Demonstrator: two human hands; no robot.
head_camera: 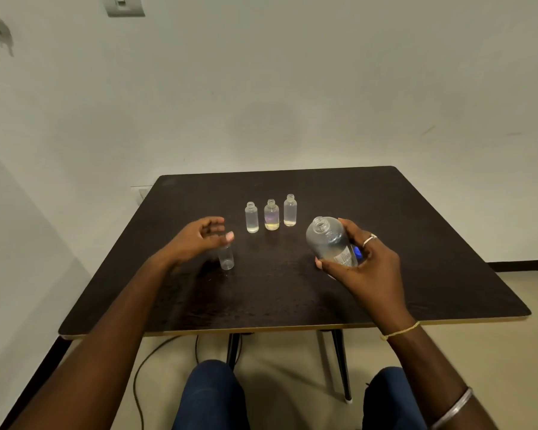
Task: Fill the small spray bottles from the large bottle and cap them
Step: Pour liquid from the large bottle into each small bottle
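Tilting the uncapped large bottle [331, 243] ready to pour, right fingers [354, 232] wrap it while left fingers [213, 221] curl loosely over a small bottle [226, 259], grasp unclear.

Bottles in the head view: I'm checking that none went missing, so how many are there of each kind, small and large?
Small bottles: 4 (three in a row, one apart in front)
Large bottle: 1
Total: 5
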